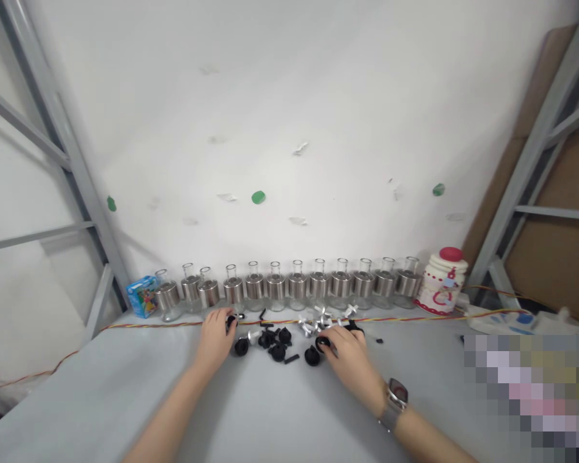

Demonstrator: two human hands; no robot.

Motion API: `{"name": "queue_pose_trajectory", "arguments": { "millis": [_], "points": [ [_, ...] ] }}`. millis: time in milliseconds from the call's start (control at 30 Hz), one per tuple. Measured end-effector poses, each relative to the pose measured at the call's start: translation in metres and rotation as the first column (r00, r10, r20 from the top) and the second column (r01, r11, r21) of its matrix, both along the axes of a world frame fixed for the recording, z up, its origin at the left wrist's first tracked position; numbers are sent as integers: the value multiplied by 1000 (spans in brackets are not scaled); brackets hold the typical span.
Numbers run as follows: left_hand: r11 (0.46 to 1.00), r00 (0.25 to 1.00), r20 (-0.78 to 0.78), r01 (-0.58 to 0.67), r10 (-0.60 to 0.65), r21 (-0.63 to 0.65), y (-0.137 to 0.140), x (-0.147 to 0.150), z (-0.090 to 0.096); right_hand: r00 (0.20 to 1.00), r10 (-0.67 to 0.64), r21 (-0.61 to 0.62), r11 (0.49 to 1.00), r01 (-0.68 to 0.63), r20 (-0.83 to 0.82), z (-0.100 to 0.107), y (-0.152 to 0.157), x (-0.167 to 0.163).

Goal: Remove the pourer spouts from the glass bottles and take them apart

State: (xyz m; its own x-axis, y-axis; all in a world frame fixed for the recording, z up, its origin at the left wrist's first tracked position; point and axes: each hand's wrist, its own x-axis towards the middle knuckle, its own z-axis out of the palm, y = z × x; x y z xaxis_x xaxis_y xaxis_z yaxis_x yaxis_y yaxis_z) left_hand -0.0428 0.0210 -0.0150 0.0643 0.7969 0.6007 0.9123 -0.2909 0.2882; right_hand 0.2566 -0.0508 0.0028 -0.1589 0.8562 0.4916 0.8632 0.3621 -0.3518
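Observation:
My left hand (215,335) is closed with thumb and fingers around a small round black cap (230,321), partly hidden by the fingers. My right hand (350,354), with a watch on its wrist, pinches another round black cap (323,344). Just left of that lies a loose black cap (312,357). Between the hands are several black caps (278,352) and a short black strip (292,359). A black cap with a silvery piece (242,347) rests beside my left hand. Behind my right hand lies a heap of silvery, pronged pieces (322,316).
A row of glass bottles with steel sleeves (276,284) stands along the wall. A blue box (143,297) is at its left end, a white jar with red lid (442,283) at its right. A red-yellow twisted wire (174,324) crosses the grey table (260,411).

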Motion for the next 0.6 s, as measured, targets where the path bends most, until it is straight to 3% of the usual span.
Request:
{"name": "queue_pose_trajectory", "arguments": {
  "millis": [300,600],
  "points": [
    [1000,1000,6,6,-6,-4,-1,1,0,1000,-2,56,998,1,17,4,-3,-1],
    [1000,1000,9,6,-6,-13,-1,2,0,1000,0,22,1000,0,9,5,-4,-3]
  ]
}}
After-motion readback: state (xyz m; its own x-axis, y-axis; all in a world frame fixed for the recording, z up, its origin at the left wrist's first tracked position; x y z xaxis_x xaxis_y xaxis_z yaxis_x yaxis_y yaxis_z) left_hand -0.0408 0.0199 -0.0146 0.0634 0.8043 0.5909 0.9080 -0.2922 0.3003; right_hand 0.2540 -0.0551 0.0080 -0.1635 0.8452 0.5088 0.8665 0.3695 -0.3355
